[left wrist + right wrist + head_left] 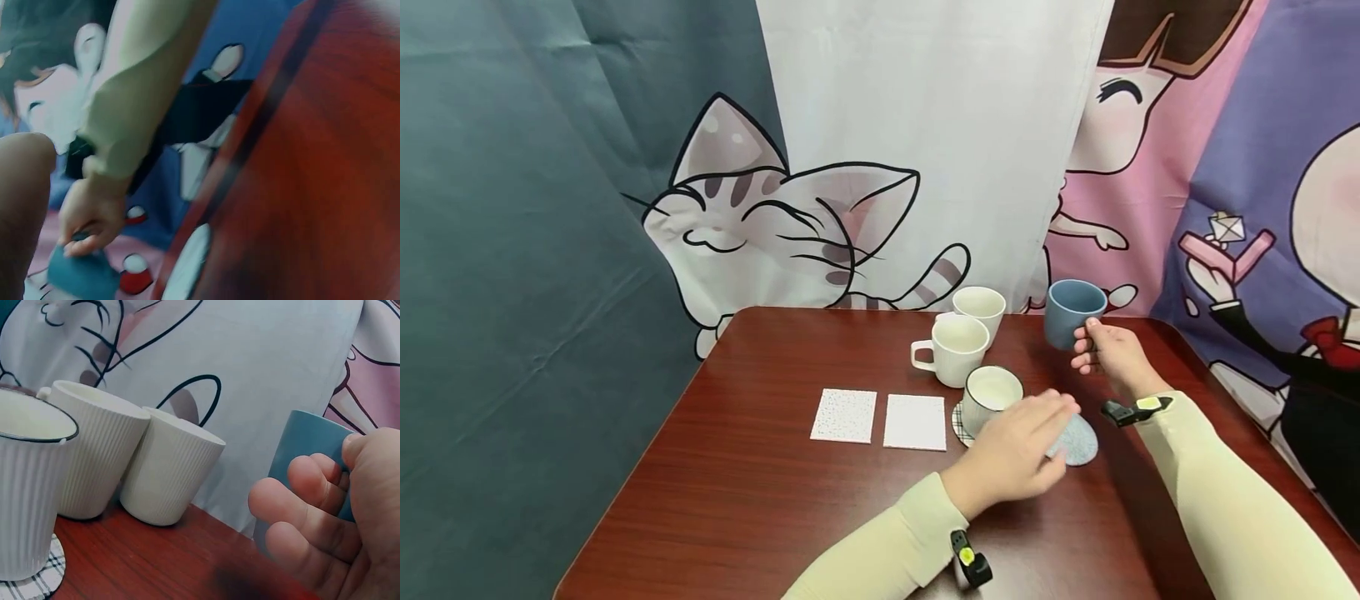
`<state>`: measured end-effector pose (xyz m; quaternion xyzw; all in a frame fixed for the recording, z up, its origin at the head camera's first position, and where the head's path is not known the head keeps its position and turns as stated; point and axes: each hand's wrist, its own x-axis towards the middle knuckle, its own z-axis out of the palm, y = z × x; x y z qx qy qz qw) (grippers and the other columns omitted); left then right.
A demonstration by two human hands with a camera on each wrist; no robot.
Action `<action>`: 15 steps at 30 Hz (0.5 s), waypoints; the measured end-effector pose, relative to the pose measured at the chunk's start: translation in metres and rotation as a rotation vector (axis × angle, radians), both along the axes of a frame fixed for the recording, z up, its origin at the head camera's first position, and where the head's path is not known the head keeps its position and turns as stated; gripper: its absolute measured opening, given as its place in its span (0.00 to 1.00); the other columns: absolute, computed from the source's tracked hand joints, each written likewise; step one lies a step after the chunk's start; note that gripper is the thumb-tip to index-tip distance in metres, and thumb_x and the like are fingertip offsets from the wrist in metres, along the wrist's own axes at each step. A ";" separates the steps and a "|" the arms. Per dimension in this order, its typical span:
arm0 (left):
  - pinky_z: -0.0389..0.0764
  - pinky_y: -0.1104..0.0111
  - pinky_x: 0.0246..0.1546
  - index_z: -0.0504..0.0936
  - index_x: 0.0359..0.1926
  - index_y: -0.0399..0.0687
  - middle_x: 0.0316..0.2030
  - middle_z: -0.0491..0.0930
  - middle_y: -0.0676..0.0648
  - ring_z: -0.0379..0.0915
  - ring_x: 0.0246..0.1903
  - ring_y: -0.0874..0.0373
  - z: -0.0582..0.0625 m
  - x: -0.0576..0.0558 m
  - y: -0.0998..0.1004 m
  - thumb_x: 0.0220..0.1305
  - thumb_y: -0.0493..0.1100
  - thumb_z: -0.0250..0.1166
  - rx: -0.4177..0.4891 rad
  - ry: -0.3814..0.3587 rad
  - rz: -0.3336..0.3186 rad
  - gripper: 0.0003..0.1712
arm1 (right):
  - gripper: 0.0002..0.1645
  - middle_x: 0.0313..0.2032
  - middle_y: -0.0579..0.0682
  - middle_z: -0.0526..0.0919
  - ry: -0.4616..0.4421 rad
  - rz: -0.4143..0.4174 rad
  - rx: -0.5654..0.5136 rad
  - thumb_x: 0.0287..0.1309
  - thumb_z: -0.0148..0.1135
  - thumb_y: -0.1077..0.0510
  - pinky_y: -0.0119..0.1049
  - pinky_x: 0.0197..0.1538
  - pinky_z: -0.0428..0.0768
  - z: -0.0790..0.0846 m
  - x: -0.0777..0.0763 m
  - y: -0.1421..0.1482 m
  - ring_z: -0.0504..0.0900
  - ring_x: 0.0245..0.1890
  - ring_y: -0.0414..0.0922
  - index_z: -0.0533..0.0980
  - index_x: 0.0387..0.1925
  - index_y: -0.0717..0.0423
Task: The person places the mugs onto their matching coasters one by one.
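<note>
My right hand point(1112, 354) grips a blue mug point(1070, 312) by its handle, and in the right wrist view the blue mug point(303, 447) appears raised off the table. My left hand point(1018, 450) is slightly blurred, its fingers extended over the near-left edge of a round grey-blue coaster point(1078, 442); whether it touches the coaster I cannot tell. Close beside that hand, a white mug with a dark rim point(981, 408) stands on a round checked coaster point(957, 425). The left wrist view, also blurred, shows the blue mug point(81, 275) hanging from the right hand.
Behind the dark-rimmed mug stand two white ribbed mugs, a nearer one point(958, 354) and a farther one point(988, 308). A speckled square coaster point(844, 415) and a plain white one point(915, 422) lie left on the brown table point(737, 467). A cartoon-printed curtain point(865, 92) hangs behind.
</note>
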<state>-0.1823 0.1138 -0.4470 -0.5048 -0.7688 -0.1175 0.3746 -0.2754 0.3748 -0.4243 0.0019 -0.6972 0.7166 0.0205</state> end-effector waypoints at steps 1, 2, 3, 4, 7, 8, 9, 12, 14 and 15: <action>0.57 0.68 0.73 0.77 0.66 0.43 0.63 0.77 0.48 0.69 0.66 0.57 -0.001 0.004 0.005 0.64 0.51 0.59 -0.036 0.002 -0.012 0.31 | 0.22 0.24 0.44 0.82 0.005 -0.001 -0.003 0.77 0.49 0.46 0.33 0.26 0.84 0.000 0.000 0.000 0.85 0.21 0.40 0.79 0.38 0.59; 0.57 0.69 0.73 0.77 0.66 0.43 0.63 0.77 0.49 0.69 0.66 0.58 -0.003 0.008 0.009 0.65 0.51 0.59 -0.078 -0.003 -0.020 0.31 | 0.22 0.24 0.44 0.82 0.008 -0.003 -0.003 0.77 0.49 0.46 0.33 0.26 0.84 0.001 0.001 0.000 0.86 0.21 0.40 0.79 0.38 0.58; 0.58 0.70 0.72 0.77 0.66 0.44 0.63 0.77 0.50 0.70 0.65 0.59 -0.005 0.011 0.013 0.66 0.52 0.58 -0.121 -0.017 -0.019 0.30 | 0.21 0.24 0.45 0.82 0.010 -0.007 -0.003 0.77 0.49 0.46 0.33 0.26 0.84 0.001 0.001 0.000 0.86 0.20 0.40 0.79 0.38 0.57; 0.58 0.71 0.72 0.77 0.66 0.45 0.63 0.77 0.51 0.69 0.65 0.60 -0.007 0.015 0.017 0.66 0.52 0.58 -0.167 -0.039 -0.017 0.30 | 0.22 0.24 0.45 0.82 0.011 -0.009 -0.004 0.77 0.49 0.46 0.34 0.26 0.84 0.001 0.002 0.000 0.86 0.20 0.41 0.79 0.38 0.58; 0.61 0.74 0.70 0.76 0.68 0.50 0.65 0.75 0.54 0.68 0.66 0.64 -0.015 0.024 0.027 0.69 0.55 0.57 -0.310 -0.119 0.040 0.30 | 0.22 0.24 0.45 0.82 0.016 -0.024 -0.007 0.77 0.49 0.46 0.33 0.25 0.84 0.002 0.004 0.001 0.85 0.20 0.41 0.78 0.38 0.59; 0.62 0.74 0.69 0.75 0.69 0.52 0.66 0.73 0.55 0.67 0.67 0.64 -0.017 0.026 0.030 0.69 0.57 0.56 -0.357 -0.155 0.069 0.31 | 0.22 0.24 0.45 0.82 0.016 -0.032 -0.006 0.77 0.49 0.46 0.33 0.25 0.84 0.003 0.005 0.001 0.85 0.20 0.41 0.78 0.39 0.59; 0.61 0.75 0.69 0.74 0.70 0.53 0.67 0.72 0.56 0.66 0.68 0.64 -0.021 0.027 0.032 0.70 0.58 0.56 -0.396 -0.193 0.095 0.31 | 0.22 0.23 0.45 0.82 0.019 -0.038 -0.008 0.77 0.49 0.46 0.33 0.25 0.84 0.003 0.006 0.002 0.85 0.19 0.41 0.78 0.39 0.60; 0.60 0.74 0.70 0.71 0.72 0.57 0.70 0.68 0.58 0.61 0.71 0.64 -0.034 0.024 0.035 0.71 0.62 0.55 -0.473 -0.297 0.164 0.33 | 0.22 0.23 0.45 0.82 0.030 -0.050 -0.017 0.76 0.50 0.46 0.33 0.24 0.83 0.002 0.007 0.002 0.85 0.19 0.40 0.78 0.38 0.61; 0.59 0.72 0.71 0.70 0.73 0.58 0.72 0.66 0.59 0.59 0.72 0.63 -0.044 0.021 0.037 0.72 0.64 0.53 -0.502 -0.338 0.191 0.34 | 0.22 0.23 0.45 0.82 0.036 -0.053 -0.025 0.76 0.50 0.46 0.33 0.24 0.83 0.001 0.008 0.003 0.85 0.19 0.40 0.77 0.38 0.61; 0.59 0.72 0.71 0.69 0.73 0.58 0.72 0.65 0.58 0.59 0.72 0.62 -0.048 0.019 0.037 0.72 0.65 0.52 -0.509 -0.345 0.195 0.34 | 0.22 0.23 0.45 0.82 0.040 -0.053 -0.026 0.77 0.50 0.46 0.33 0.24 0.83 0.001 0.009 0.003 0.85 0.19 0.40 0.77 0.38 0.61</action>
